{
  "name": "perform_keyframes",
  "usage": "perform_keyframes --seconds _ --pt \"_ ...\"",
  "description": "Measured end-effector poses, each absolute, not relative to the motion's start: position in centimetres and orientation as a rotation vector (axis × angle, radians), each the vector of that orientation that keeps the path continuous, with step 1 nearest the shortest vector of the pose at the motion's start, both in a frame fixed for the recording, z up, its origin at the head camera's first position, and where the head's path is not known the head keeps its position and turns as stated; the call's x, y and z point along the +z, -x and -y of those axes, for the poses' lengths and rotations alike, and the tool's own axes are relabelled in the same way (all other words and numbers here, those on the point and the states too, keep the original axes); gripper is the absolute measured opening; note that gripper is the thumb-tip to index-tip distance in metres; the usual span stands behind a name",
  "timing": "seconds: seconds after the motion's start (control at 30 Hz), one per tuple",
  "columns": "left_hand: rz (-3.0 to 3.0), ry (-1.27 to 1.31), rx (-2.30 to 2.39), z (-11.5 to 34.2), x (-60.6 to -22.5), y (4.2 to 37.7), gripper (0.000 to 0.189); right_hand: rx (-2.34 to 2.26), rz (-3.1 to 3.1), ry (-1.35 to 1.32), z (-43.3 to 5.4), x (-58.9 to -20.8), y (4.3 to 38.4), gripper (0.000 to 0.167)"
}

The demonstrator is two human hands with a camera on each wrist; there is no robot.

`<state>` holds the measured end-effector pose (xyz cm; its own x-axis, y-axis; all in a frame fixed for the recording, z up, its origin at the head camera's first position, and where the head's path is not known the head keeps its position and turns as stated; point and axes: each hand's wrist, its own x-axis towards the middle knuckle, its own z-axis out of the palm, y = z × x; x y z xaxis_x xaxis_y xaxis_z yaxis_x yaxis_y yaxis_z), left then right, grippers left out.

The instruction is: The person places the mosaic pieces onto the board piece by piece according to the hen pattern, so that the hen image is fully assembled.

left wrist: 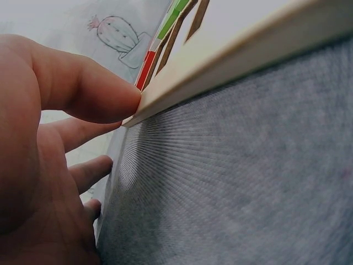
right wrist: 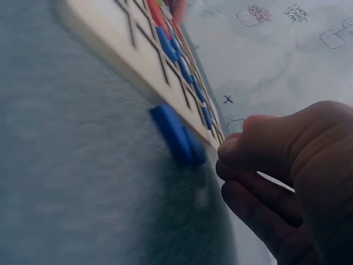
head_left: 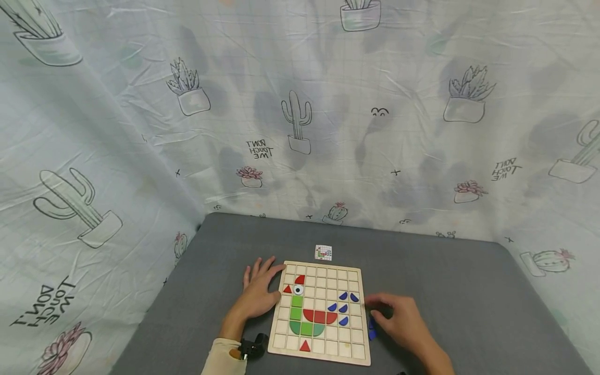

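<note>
A wooden grid board (head_left: 319, 358) lies on the grey table, bearing red, green and blue shaped pieces and a round eye piece (head_left: 298, 289). My left hand (head_left: 258, 294) rests at its left side, fingers spread; the thumb (left wrist: 118, 102) touches the rim. On the right my right hand (head_left: 398, 317) is at the board's right edge, its index finger and thumb slightly apart, with no piece visible between them. Loose blue pieces (head_left: 372, 330) lie on the table beside that edge, just left of the hand; in the right wrist view these blue pieces (right wrist: 175, 135) look blurred.
A small pattern card (head_left: 323, 252) lies beyond the board's far edge. The grey tabletop (head_left: 234, 239) stretches around the board. A white cloth with cactus prints (head_left: 296, 125) hangs behind and at the sides. Blue leaf-shaped pieces (head_left: 344, 308) sit in the board's right-hand cells.
</note>
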<state>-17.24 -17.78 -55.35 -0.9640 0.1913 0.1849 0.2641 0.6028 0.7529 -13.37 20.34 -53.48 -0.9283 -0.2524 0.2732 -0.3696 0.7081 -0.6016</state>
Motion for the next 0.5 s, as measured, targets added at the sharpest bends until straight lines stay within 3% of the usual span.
perform_keyframes --seconds 0.17,0.3,0.5 --pt "2.752 0.385 -1.276 17.8 -55.5 17.4 0.071 1.068 2.742 -0.559 -20.7 -54.0 12.4 0.033" --pt "2.783 0.341 -1.236 17.8 -56.0 17.6 0.071 1.002 2.656 -0.578 -21.1 -54.2 11.7 0.042" --pt "2.802 0.325 -1.245 17.8 -56.0 17.7 0.072 0.909 2.621 -0.475 -22.3 -54.3 10.5 0.047"
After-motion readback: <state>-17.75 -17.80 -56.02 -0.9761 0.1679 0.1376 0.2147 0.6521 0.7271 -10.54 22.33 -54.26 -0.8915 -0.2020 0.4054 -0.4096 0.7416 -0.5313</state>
